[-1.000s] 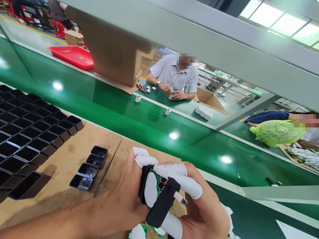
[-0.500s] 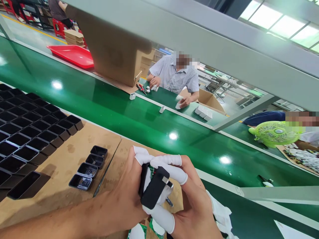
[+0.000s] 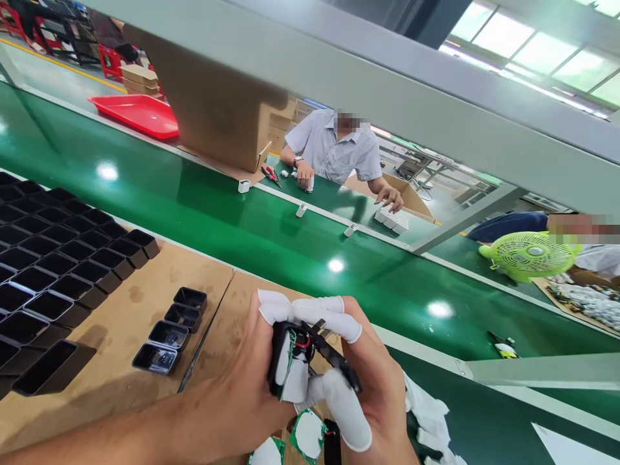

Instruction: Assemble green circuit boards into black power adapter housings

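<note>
My left hand (image 3: 259, 368), in white finger cots, grips a black plastic adapter housing (image 3: 276, 358). Inside it sit a green circuit board and white pieces (image 3: 294, 381), with red and black wires at the opening. Fingers of my right hand (image 3: 372, 368), also in white cots, hold a black plug cover (image 3: 338, 360) with metal prongs, tilted away beside the open housing. Just below my hands lie green boards with white pads (image 3: 309, 434) and a black piece (image 3: 332, 445), partly hidden by my right hand.
Rows of black housings (image 3: 62, 258) stand at left, with several more housings (image 3: 169, 330) on the cardboard. A green conveyor (image 3: 217, 226) runs beyond, carrying small white parts (image 3: 301, 210). Opposite sits a co-worker (image 3: 334, 148). A metal beam (image 3: 339, 84) crosses above; a green fan (image 3: 533, 254) stands right.
The plug cover has swung right and turned edge-on, exposing the wires and board in the housing. Across the belt, the co-worker's hand has moved to the white stack; another white part lies by the belt.
</note>
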Available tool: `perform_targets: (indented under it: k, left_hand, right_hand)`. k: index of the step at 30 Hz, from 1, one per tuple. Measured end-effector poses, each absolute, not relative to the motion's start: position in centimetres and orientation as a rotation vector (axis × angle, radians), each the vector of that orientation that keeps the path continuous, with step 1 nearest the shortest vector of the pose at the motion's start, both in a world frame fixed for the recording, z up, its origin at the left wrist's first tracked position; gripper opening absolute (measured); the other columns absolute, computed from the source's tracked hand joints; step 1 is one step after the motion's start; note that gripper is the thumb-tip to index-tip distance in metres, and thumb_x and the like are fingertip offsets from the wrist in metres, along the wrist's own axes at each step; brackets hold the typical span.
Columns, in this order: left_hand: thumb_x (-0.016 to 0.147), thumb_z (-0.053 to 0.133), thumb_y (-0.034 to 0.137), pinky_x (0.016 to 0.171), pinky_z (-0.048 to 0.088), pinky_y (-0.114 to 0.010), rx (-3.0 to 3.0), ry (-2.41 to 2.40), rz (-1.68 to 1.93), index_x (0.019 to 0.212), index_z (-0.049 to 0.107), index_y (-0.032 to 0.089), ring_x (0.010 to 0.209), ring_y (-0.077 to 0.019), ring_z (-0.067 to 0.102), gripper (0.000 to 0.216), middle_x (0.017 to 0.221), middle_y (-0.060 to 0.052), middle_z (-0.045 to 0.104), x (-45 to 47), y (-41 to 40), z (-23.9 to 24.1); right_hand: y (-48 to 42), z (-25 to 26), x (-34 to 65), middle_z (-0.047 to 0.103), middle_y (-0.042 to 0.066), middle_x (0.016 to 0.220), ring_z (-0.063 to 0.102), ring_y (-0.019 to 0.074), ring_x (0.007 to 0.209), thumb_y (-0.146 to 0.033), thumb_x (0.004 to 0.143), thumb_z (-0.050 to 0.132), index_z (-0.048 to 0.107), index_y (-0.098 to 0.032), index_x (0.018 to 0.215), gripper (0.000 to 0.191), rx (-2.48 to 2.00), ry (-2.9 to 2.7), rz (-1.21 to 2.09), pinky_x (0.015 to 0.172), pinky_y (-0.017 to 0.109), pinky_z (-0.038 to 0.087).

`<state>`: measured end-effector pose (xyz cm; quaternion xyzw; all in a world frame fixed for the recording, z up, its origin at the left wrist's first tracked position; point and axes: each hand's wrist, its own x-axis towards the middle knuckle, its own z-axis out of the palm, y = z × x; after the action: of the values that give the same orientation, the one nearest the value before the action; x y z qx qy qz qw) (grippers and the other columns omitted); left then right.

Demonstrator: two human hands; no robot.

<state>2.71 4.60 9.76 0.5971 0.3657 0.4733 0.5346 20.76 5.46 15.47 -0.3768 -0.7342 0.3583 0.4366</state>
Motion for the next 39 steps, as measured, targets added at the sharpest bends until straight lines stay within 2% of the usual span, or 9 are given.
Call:
perform_targets:
  k: [2, 5, 8, 14, 19, 25, 30, 34, 39]
  left_hand:
    - [0.097, 0.08, 0.031, 0.091, 0.072, -0.046, 1.43, 0.87, 1.083, 0.146, 0.042, 0.034, 0.111, -0.0295, 0.073, 0.062, 0.123, -0.005, 0.059, 2.7, 4.6, 9.7]
    - [0.1, 0.079, 0.033, 0.091, 0.072, -0.046, 1.441, 0.825, 1.124, 0.15, 0.041, 0.037, 0.104, -0.0271, 0.074, 0.063, 0.121, -0.003, 0.061, 2.9, 4.7, 9.4]
    - [0.094, 0.08, 0.022, 0.084, 0.071, -0.041, 1.453, 0.811, 1.233, 0.152, 0.041, 0.038, 0.097, -0.0246, 0.073, 0.071, 0.118, -0.002, 0.06, 3.3, 4.8, 9.1]
    - [0.087, 0.08, 0.009, 0.092, 0.07, -0.043, 1.509, 0.877, 1.167, 0.141, 0.05, 0.034, 0.111, -0.0275, 0.071, 0.067, 0.122, -0.004, 0.057, 2.6, 4.9, 10.0]
    - [0.086, 0.082, 0.006, 0.095, 0.071, -0.046, 1.535, 0.848, 1.176, 0.147, 0.048, 0.037, 0.114, -0.0287, 0.072, 0.077, 0.127, -0.005, 0.056, 2.2, 4.8, 9.9]
    - [0.099, 0.085, 0.02, 0.1, 0.073, -0.045, 1.48, 0.786, 1.115, 0.152, 0.047, 0.04, 0.117, -0.0272, 0.071, 0.069, 0.133, -0.005, 0.057, 2.0, 5.1, 10.5]
    - [0.102, 0.085, 0.022, 0.107, 0.07, -0.046, 1.464, 0.77, 1.151, 0.146, 0.047, 0.037, 0.12, -0.0273, 0.07, 0.06, 0.135, -0.006, 0.06, 2.2, 5.3, 10.1]
    - [0.1, 0.083, 0.019, 0.09, 0.067, -0.039, 1.488, 0.828, 1.282, 0.148, 0.044, 0.035, 0.106, -0.0242, 0.067, 0.064, 0.124, -0.004, 0.06, 3.0, 6.3, 7.4]
    - [0.093, 0.082, 0.015, 0.083, 0.058, -0.035, 1.566, 0.85, 1.535, 0.133, 0.047, 0.03, 0.097, -0.0207, 0.058, 0.055, 0.115, -0.001, 0.052, 3.9, 8.5, 5.5]
  right_hand:
    - [5.4, 15.6, 20.9, 0.073, 0.008, 0.149, 0.074, 0.0292, 0.133, -0.046, 0.117, 0.067, 0.073, -0.043, 0.155, 0.038, -0.917, -1.828, 0.905, 0.112, 0.044, 0.068]
    - [5.5, 15.8, 20.9, 0.072, 0.007, 0.153, 0.074, 0.0296, 0.135, -0.051, 0.118, 0.066, 0.073, -0.044, 0.155, 0.038, -0.897, -1.826, 0.953, 0.112, 0.044, 0.068]
    - [5.4, 15.8, 20.8, 0.071, 0.006, 0.156, 0.071, 0.0303, 0.14, -0.046, 0.115, 0.072, 0.072, -0.045, 0.155, 0.04, -0.905, -1.814, 0.999, 0.119, 0.047, 0.064]
    - [5.3, 15.7, 20.5, 0.072, 0.005, 0.156, 0.065, 0.0332, 0.151, -0.034, 0.103, 0.09, 0.074, -0.046, 0.152, 0.053, -0.89, -1.78, 1.054, 0.128, 0.049, 0.058]
    - [5.6, 15.9, 20.3, 0.072, 0.006, 0.153, 0.071, 0.0317, 0.145, -0.027, 0.108, 0.08, 0.074, -0.043, 0.149, 0.045, -0.878, -1.775, 1.051, 0.127, 0.052, 0.06]
    - [5.3, 15.8, 20.5, 0.065, 0.008, 0.164, 0.064, 0.0373, 0.154, -0.033, 0.101, 0.091, 0.073, -0.044, 0.149, 0.053, -0.931, -1.825, 1.054, 0.129, 0.058, 0.056]
    - [5.2, 15.1, 20.6, 0.06, 0.008, 0.17, 0.058, 0.0389, 0.158, -0.039, 0.105, 0.087, 0.07, -0.046, 0.154, 0.052, -0.945, -1.841, 1.048, 0.134, 0.062, 0.048]
    - [6.0, 14.2, 20.3, 0.058, 0.007, 0.17, 0.057, 0.0353, 0.158, -0.035, 0.11, 0.081, 0.071, -0.047, 0.153, 0.046, -0.913, -1.792, 1.093, 0.13, 0.055, 0.052]
    - [7.3, 13.4, 19.8, 0.066, 0.008, 0.157, 0.063, 0.0307, 0.147, -0.04, 0.121, 0.063, 0.073, -0.046, 0.154, 0.035, -0.875, -1.832, 0.984, 0.123, 0.05, 0.054]
